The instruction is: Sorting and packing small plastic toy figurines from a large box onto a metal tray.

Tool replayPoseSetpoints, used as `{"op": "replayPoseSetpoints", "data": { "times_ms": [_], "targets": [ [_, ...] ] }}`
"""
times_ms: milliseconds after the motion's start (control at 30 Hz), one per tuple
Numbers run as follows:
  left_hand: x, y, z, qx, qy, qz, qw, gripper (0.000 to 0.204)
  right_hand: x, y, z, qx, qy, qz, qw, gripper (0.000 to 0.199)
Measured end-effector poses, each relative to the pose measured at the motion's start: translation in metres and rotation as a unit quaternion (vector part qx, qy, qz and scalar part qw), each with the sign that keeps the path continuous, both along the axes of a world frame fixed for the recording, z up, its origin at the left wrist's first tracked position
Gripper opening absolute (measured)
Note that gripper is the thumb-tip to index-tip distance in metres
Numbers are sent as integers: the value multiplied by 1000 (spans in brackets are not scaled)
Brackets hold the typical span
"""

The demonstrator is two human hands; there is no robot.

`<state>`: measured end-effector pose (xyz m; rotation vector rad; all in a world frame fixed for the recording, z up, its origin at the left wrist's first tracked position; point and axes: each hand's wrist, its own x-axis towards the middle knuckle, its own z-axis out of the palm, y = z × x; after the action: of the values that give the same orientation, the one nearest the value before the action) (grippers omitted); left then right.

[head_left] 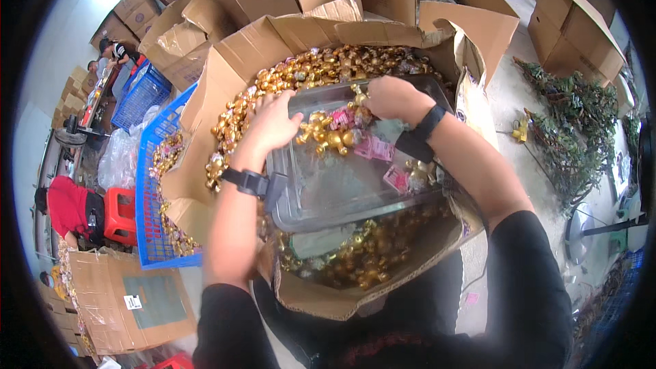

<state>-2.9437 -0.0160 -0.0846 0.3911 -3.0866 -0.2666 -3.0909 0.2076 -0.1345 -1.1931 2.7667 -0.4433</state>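
A clear plastic tray (342, 188) rests across an open cardboard box (225, 75) filled with small shiny gold ornaments (321, 68). My left hand (273, 123) lies on the tray's far left corner, fingers spread over the gold pieces. At the tray's far edge my right hand (391, 98) curls around a few gold ornaments. More gold ornaments (328, 133) and several pink tags (372, 147) lie inside the tray. Both wrists wear black bands.
A blue plastic crate (145, 184) with more gold pieces stands to the left. Cardboard boxes (574, 27) crowd the back and right. Dark green plant sprigs (574, 123) lie on the floor at right. A person in red (68, 208) crouches at far left beside a red stool (121, 215).
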Motion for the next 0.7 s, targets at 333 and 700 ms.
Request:
{"op": "replayPoseSetpoints", "data": {
  "times_ms": [333, 700],
  "targets": [
    [-170, -159, -74, -72, 52, 13, 996, 19, 26, 19, 7, 21, 49, 35, 998, 13],
    [-270, -178, -125, 79, 38, -42, 995, 60, 26, 41, 13, 6, 97, -34, 995, 11]
  ]
}}
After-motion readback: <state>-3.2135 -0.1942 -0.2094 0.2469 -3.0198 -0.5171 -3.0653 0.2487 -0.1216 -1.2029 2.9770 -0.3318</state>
